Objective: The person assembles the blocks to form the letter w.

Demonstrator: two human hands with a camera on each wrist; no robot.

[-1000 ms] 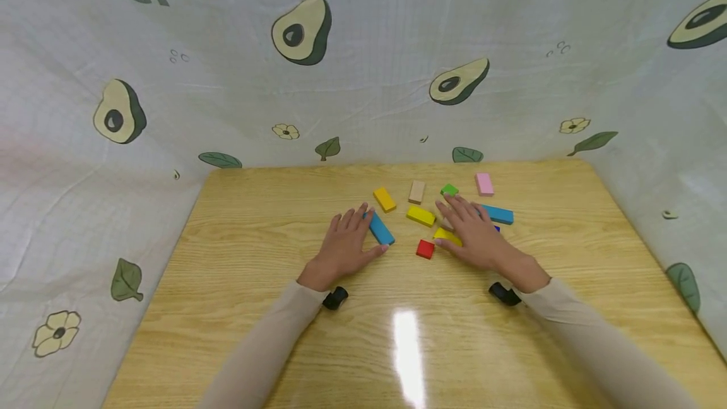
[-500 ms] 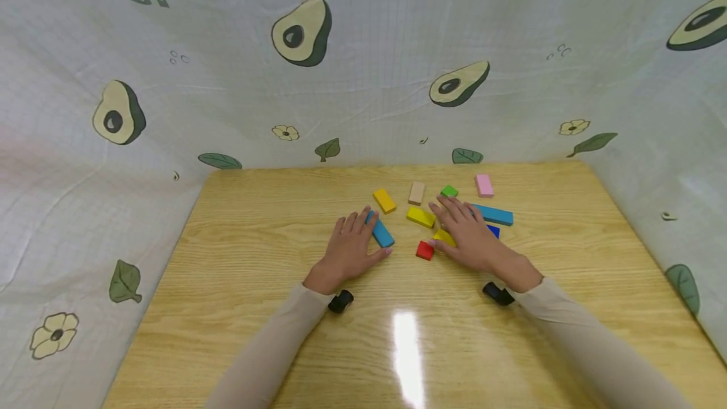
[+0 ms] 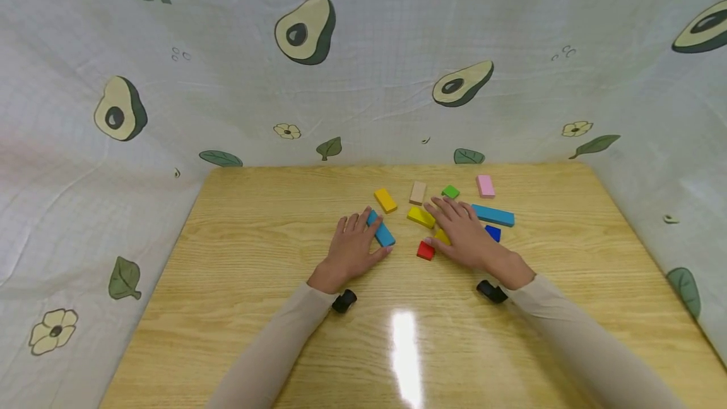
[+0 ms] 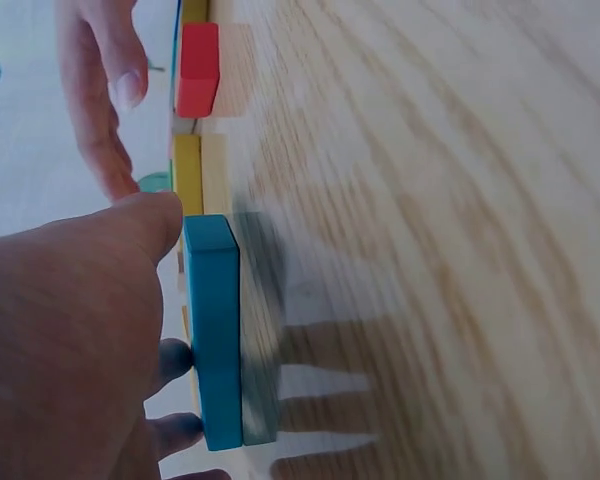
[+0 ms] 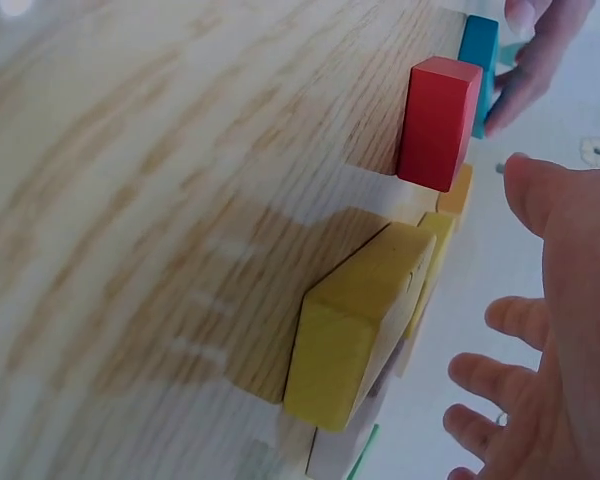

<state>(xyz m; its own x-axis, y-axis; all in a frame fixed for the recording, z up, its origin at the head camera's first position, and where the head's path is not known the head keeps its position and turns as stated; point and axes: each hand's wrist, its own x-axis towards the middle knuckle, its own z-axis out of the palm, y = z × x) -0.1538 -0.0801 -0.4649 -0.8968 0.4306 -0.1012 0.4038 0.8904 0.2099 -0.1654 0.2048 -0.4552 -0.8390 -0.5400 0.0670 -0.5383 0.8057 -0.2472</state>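
Observation:
In the head view my left hand point(image 3: 352, 251) is spread at a light blue block point(image 3: 385, 236), partly covering it. The left wrist view puts the fingers along the top of that blue block point(image 4: 215, 335); whether they touch it I cannot tell. My right hand point(image 3: 468, 238) is spread over a yellow block point(image 3: 442, 237), covering much of it. A red block point(image 3: 425, 250) lies beside the thumb. From the right wrist, the hand point(image 5: 580, 330) appears apart from the yellow block point(image 5: 345, 330) and the red block point(image 5: 440, 122).
Farther back lie an orange block point(image 3: 385, 201), a tan one point(image 3: 418, 193), another yellow one point(image 3: 421, 217), a green one point(image 3: 450, 192) and a pink one point(image 3: 485, 186). A long blue block point(image 3: 494, 215) and a dark blue one point(image 3: 493, 233) sit right. A printed cloth point(image 3: 375, 81) surrounds the table point(image 3: 255, 219).
My right hand has moved a little left, uncovering more of the long blue and dark blue blocks. The left hand has shifted slightly right. The blocks lie as before.

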